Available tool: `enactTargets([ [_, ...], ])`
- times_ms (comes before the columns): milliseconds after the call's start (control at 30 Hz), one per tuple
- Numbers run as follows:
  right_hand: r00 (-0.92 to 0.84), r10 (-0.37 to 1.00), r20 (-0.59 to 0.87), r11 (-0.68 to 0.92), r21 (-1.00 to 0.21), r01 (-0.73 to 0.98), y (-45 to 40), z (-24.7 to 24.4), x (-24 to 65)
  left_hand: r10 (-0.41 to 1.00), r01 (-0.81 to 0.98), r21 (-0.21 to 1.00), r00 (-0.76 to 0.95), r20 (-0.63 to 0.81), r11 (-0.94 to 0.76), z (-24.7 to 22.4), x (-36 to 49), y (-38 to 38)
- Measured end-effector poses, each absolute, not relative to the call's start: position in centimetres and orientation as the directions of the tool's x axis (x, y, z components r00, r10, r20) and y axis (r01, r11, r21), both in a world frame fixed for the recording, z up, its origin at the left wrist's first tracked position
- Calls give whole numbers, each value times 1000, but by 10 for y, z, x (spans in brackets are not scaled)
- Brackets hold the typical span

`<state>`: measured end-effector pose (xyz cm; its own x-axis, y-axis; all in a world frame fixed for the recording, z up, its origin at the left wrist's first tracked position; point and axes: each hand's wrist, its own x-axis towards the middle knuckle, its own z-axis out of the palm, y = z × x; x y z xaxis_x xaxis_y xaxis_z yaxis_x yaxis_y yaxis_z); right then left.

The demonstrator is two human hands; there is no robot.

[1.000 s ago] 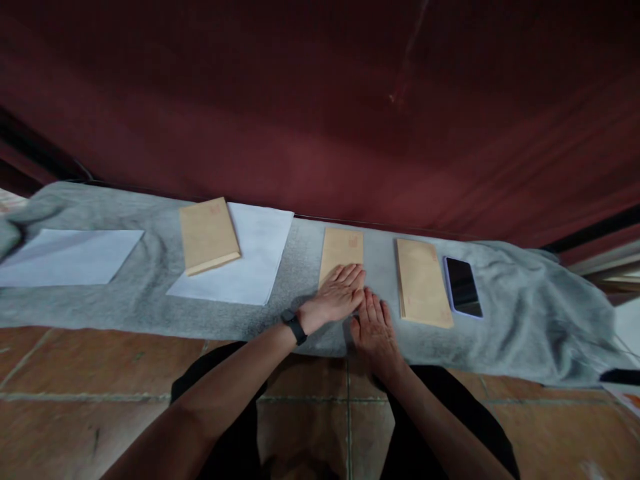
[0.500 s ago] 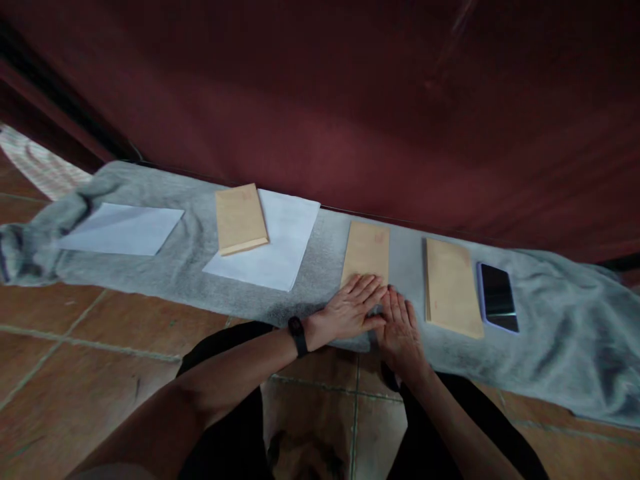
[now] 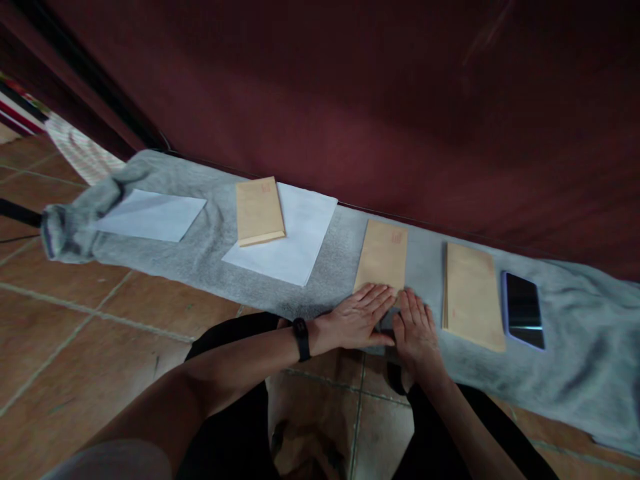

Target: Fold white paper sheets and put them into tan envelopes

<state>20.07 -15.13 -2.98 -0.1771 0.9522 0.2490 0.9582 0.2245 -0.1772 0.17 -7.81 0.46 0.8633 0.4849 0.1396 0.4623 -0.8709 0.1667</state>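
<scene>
Against a dark red panel (image 3: pixel 310 100), a cloth-covered bench (image 3: pixel 340 250) carries a brown envelope (image 3: pixel 384 253) with two flat hands at its near end.
White sheets (image 3: pixel 307 230) lie left of the envelope under a thick envelope stack (image 3: pixel 260 212), with more white paper (image 3: pixel 155 215) farther left; another envelope pile (image 3: pixel 473 293) lies to the right. The left hand (image 3: pixel 353 319) lays its fingers over the envelope, thumb spread; the right hand (image 3: pixel 416 333) rests beside its near corner, fingers straight, contact unclear. Neither grip pinches anything. A phone (image 3: pixel 524 310) lies beside the right pile; a black watch (image 3: pixel 301 339) circles the left wrist.
</scene>
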Motion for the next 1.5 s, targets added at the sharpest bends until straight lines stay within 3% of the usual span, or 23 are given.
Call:
enactTargets([
  [200, -233, 948, 217, 294, -316, 902, -142, -26, 196, 493, 466, 192, 860, 131, -864, 8, 2, -77],
  [767, -176, 956, 237, 202, -94, 975, -144, -25, 184, 530, 512, 147, 837, 134, -846, -4, -15, -69],
  [1233, -45, 967, 250, 76, -116, 990, -147, -27, 183, 656, 651, 86, 738, 158, -754, -12, -16, -73],
  [1500, -102, 973, 205, 146, -212, 966, -136, -20, 184, 636, 636, 59, 756, 153, -770, -7, -17, -75],
])
